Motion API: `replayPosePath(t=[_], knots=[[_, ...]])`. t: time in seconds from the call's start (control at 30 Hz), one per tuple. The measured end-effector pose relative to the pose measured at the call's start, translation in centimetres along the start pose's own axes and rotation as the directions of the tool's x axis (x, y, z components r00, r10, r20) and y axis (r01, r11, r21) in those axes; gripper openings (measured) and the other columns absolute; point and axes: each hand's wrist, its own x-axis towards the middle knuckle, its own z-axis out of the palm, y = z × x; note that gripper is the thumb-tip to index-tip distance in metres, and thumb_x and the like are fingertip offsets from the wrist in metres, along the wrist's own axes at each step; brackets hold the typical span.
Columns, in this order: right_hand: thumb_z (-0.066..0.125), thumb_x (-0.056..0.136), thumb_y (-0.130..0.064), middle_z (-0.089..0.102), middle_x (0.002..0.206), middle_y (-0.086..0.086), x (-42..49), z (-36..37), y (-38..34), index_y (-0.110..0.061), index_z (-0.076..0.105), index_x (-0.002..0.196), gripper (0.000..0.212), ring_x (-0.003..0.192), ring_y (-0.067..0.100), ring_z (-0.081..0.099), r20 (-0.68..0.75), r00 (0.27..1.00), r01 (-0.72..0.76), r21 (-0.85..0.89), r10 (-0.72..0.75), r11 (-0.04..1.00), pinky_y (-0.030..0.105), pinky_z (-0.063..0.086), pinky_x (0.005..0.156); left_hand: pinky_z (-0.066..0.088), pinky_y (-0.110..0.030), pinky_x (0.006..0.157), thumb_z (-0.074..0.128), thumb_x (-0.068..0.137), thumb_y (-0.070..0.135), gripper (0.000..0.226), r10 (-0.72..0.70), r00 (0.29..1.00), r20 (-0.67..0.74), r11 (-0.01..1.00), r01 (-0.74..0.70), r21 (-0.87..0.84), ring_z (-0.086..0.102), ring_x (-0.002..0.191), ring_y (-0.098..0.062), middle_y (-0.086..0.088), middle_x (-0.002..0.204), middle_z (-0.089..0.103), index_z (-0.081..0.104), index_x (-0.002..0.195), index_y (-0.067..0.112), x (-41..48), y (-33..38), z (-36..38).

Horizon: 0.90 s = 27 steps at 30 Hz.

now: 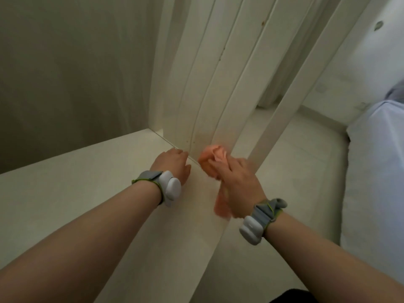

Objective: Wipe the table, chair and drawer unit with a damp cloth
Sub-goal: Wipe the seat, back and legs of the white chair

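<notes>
**Mid-wipe on the grooved front, the rest unjudgeable**

White top (87, 193) near left. The grooved white front (207, 95), likely the drawer unit, is being wiped. Left hand (175, 166) rests relaxed on the top's edge, empty. Right hand (240, 184) grips the orange cloth (209, 159) against the front. No chair in view.

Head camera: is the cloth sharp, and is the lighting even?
Head view: the orange cloth is smeared by motion blur in the right hand; head view: light is dim and soft, brighter at right, and straight panel edges bow from the wide-angle lens.
</notes>
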Motion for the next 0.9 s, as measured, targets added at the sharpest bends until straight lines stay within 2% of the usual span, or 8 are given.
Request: replayPosePath(t=[0.1, 0.17, 0.27, 0.4, 0.57, 0.63, 0.73, 0.9], knots=[[0.048, 0.072, -0.005, 0.054, 0.131, 0.017, 4.2, -2.4, -0.4, -0.018, 0.048, 0.129, 0.059, 0.102, 0.037, 0.052, -0.356, 0.925, 0.082, -0.160, -0.135, 0.984, 0.043, 0.047, 0.083, 0.039, -0.039, 0.099, 0.042, 0.094, 0.034, 0.042, -0.031, 0.999, -0.018, 0.999, 0.032, 0.009, 0.047, 0.119, -0.029, -0.010, 0.131, 0.050, 0.047, 0.129, 0.011, 0.4, -0.6, -0.6], [0.048, 0.077, -0.005, 0.047, 0.140, 0.017, 7.1, -3.2, -0.2, -0.020, 0.043, 0.136, 0.061, 0.121, 0.038, 0.046, -0.403, 0.896, 0.069, -0.287, -0.186, 0.955, 0.045, 0.042, 0.095, 0.040, -0.038, 0.097, 0.042, 0.094, 0.035, 0.041, -0.068, 0.998, -0.013, 0.998, 0.068, 0.016, 0.047, 0.117, -0.029, -0.009, 0.128, 0.052, 0.048, 0.127, 0.011, 0.5, -1.3, -0.7], [0.027, 0.086, -0.009, 0.014, 0.157, 0.013, 9.2, -1.4, -0.2, -0.018, 0.025, 0.148, 0.063, 0.144, 0.037, 0.011, -0.099, 0.986, 0.073, -0.457, -0.132, 0.886, 0.048, 0.001, 0.116, 0.040, -0.038, 0.095, 0.043, 0.093, 0.035, 0.040, -0.115, 0.993, 0.035, 0.993, 0.114, 0.029, 0.046, 0.117, -0.028, -0.008, 0.126, 0.052, 0.049, 0.124, 0.012, 0.2, -2.5, 0.1], [0.003, 0.086, -0.013, -0.010, 0.157, 0.014, 8.8, 3.4, -0.5, -0.008, 0.008, 0.150, 0.064, 0.143, 0.035, -0.016, 0.233, 0.958, 0.262, -0.477, -0.166, 0.839, 0.044, -0.030, 0.106, 0.041, -0.035, 0.088, 0.046, 0.091, 0.035, 0.037, -0.194, 0.978, 0.082, 0.980, 0.197, -0.035, 0.048, 0.113, -0.029, -0.010, 0.122, 0.051, 0.050, 0.118, 0.010, -0.3, -3.9, 1.2], [0.005, 0.094, -0.021, -0.016, 0.156, 0.015, 7.2, 6.2, -0.1, -0.009, -0.008, 0.148, 0.057, 0.144, 0.032, -0.017, 0.489, 0.841, 0.437, -0.357, -0.233, 0.826, 0.039, -0.021, 0.113, 0.041, -0.035, 0.092, 0.049, 0.090, 0.039, 0.043, -0.212, 0.964, 0.159, 0.974, 0.221, -0.041, 0.048, 0.116, -0.030, -0.011, 0.129, 0.046, 0.051, 0.118, 0.007, -0.6, -5.3, 1.8], [0.016, 0.098, -0.020, -0.010, 0.157, 0.015, 7.6, 5.2, -0.4, -0.008, 0.006, 0.149, 0.054, 0.145, 0.031, -0.012, 0.512, 0.828, 0.463, -0.393, -0.229, 0.794, 0.039, -0.013, 0.117, 0.040, -0.035, 0.094, 0.049, 0.089, 0.043, 0.045, -0.199, 0.965, 0.170, 0.979, 0.203, -0.007, 0.046, 0.117, -0.029, -0.011, 0.128, 0.046, 0.054, 0.117, 0.008, -0.5, -5.3, 1.7], [0.030, 0.094, -0.021, -0.006, 0.158, 0.015, 10.5, 2.1, -1.7, -0.009, 0.019, 0.148, 0.056, 0.145, 0.031, -0.010, 0.385, 0.893, 0.406, -0.468, -0.233, 0.785, 0.042, -0.005, 0.118, 0.039, -0.038, 0.095, 0.050, 0.085, 0.053, 0.049, -0.198, 0.972, 0.122, 0.978, 0.189, 0.087, 0.040, 0.117, -0.029, -0.009, 0.124, 0.045, 0.055, 0.115, 0.015, -0.4, -5.8, 1.5], [0.062, 0.079, -0.047, -0.011, 0.157, 0.015, 18.4, -1.2, -4.1, -0.014, 0.005, 0.151, 0.098, 0.144, 0.034, -0.012, 0.136, 0.987, 0.147, -0.549, -0.086, 0.823, 0.044, -0.008, 0.117, 0.042, -0.035, 0.078, 0.053, 0.075, 0.068, 0.064, -0.251, 0.964, 0.085, 0.967, 0.253, -0.009, 0.052, 0.104, -0.029, -0.008, 0.112, 0.051, 0.056, 0.108, 0.013, -0.8, -7.6, 1.6]])
